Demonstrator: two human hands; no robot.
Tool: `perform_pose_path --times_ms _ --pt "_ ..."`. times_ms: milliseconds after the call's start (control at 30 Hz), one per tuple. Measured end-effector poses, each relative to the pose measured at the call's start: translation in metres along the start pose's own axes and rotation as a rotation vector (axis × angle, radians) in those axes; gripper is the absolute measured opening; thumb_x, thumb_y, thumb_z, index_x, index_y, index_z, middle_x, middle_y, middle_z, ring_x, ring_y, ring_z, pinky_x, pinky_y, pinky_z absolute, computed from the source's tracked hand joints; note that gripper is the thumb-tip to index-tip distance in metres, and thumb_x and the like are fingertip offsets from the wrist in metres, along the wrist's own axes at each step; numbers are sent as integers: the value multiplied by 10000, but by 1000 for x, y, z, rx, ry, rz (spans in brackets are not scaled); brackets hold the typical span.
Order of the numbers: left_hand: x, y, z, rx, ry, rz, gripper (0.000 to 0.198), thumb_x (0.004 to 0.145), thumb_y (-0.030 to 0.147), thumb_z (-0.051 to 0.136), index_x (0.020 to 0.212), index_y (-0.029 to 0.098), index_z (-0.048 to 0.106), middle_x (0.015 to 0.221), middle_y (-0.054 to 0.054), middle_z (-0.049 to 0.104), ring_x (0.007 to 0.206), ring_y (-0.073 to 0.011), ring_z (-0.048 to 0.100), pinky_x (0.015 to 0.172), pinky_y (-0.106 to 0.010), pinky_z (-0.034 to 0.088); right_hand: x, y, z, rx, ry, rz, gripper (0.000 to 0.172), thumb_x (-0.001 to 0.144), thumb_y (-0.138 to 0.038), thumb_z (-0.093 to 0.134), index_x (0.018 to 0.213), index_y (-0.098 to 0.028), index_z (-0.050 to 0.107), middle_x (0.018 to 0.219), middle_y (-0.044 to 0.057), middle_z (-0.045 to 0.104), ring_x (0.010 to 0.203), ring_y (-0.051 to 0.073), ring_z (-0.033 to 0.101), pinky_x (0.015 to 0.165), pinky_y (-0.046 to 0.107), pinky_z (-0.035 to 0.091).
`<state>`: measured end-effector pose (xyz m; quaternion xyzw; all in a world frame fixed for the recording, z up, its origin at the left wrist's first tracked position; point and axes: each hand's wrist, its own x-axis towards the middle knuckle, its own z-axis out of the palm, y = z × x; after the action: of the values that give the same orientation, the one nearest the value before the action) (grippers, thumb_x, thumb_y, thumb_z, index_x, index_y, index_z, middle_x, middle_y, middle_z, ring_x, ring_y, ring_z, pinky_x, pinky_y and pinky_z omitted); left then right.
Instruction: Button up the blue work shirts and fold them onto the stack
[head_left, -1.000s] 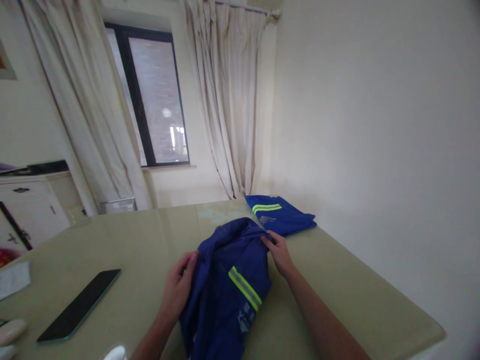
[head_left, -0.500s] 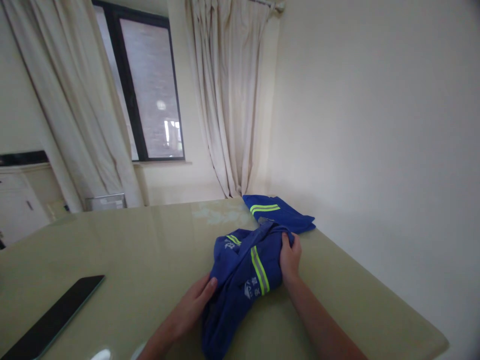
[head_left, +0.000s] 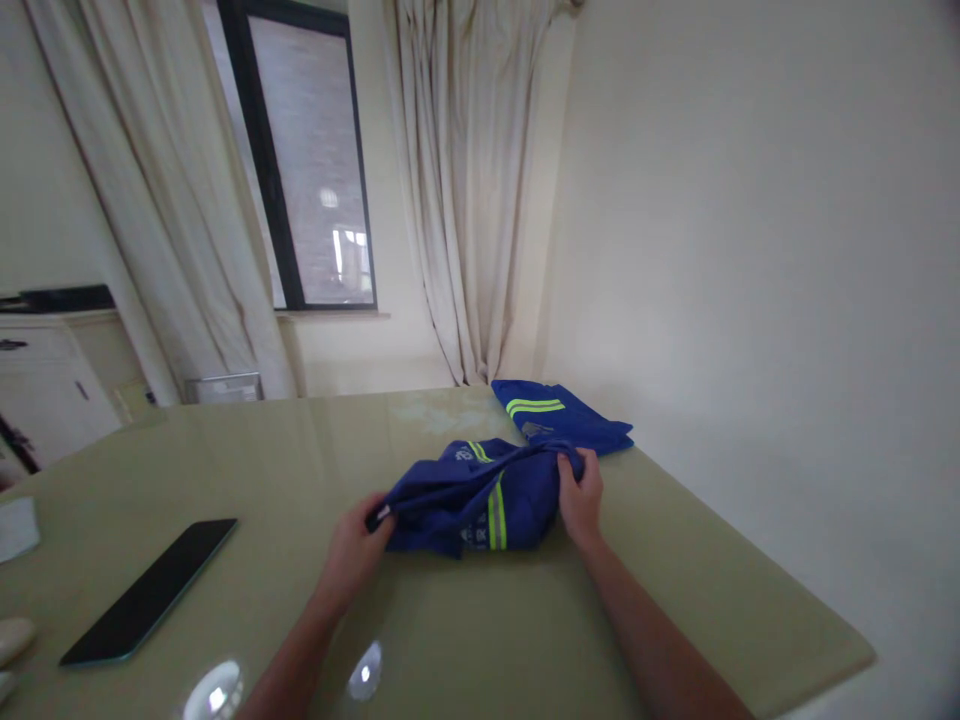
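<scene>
A blue work garment with yellow-green reflective stripes and pale lettering [head_left: 517,508] lies bunched on the table, stretched between my hands. My left hand [head_left: 358,545] pinches its left end, where a small white tag shows by the thumb. At the opposite end, my right hand [head_left: 580,495] is closed on a gathered fold of the cloth. Just behind it rests a second blue garment [head_left: 589,425], folded flat, with a similar stripe. Whether the held piece is a jacket or trousers I cannot tell.
The glossy greenish table [head_left: 480,640] ends at a slanting right edge near the wall. A dark flat tablet-like slab [head_left: 154,590] lies on the left. Pale objects [head_left: 15,635] sit at the far left edge. Curtains [head_left: 480,200] and a window [head_left: 311,160] are behind.
My left hand has moved left and slightly up, drawing the garment's end sideways into a wider, flatter shape. My right hand keeps its hold. The view has shifted slightly.
</scene>
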<state>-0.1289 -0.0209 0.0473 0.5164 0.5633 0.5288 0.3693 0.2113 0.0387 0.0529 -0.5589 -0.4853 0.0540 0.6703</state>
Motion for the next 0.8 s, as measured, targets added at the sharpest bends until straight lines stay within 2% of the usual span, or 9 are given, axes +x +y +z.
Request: perform_pose_path --times_ms 100,267,333,400,467,533,600,667,800 --pt "13 -10 -10 -127 262 -45 314 834 328 704 1120 200 693 1009 -61 773 965 -267 729 853 -363 590 -29 -27 0 -68 -259 -88 269 920 -488 531 932 -223 572 789 25 646 740 222 600 720 309 454" --pt "16 -13 -6 -563 192 -211 186 900 219 664 1078 176 697 991 -75 790 860 -177 762 799 -273 612 -117 -85 -17 -220 -844 -194 344 881 -463 627 1108 -205 619 808 41 704 716 208 643 670 265 439" --pt "13 -9 -2 -635 173 -208 218 858 191 726 1075 191 703 1008 -57 795 843 -160 763 793 -251 611 -144 -105 -32 -105 -1214 -235 397 794 -527 737 1042 -228 656 816 19 727 687 179 646 610 228 425" --pt "8 -3 0 -653 153 -182 268 858 218 740 1121 215 688 1039 -46 795 850 -168 766 788 -263 617 -150 -122 -46 50 -1400 -209 379 784 -576 750 936 -234 687 791 1 734 661 155 655 576 204 425" --pt "2 3 0 -673 112 -188 352 871 275 736 1211 256 649 1074 -41 792 871 -194 772 786 -304 628 -134 -134 -56 178 -1361 -93 355 885 -578 654 903 -226 699 763 0 728 632 144 669 572 200 456" --pt "-4 7 1 -670 58 -206 452 891 348 717 1320 302 584 1143 -46 779 932 -224 771 824 -354 630 -100 -137 -56 248 -1180 37 364 971 -542 540 941 -215 698 764 10 725 614 151 682 581 225 502" --pt "-9 7 5 -595 31 -225 495 913 439 678 1371 303 549 1214 -74 755 1018 -250 754 899 -401 613 -62 -126 -44 222 -918 49 366 959 -538 546 953 -207 702 798 33 734 691 187 699 636 277 541" --pt "-14 6 12 -438 23 -207 503 912 527 650 1329 252 591 1263 -109 730 1120 -273 717 992 -430 568 -33 -103 -24 93 -804 -8 372 854 -521 674 1046 -206 718 1023 87 756 888 246 720 770 357 566" --pt "-25 8 24 -260 -29 -137 561 851 639 666 1163 173 680 1226 -145 735 1184 -310 677 1065 -443 515 -19 -51 15 -96 -956 -41 735 641 -463 846 1290 -174 656 1372 173 633 1183 320 640 981 439 508"
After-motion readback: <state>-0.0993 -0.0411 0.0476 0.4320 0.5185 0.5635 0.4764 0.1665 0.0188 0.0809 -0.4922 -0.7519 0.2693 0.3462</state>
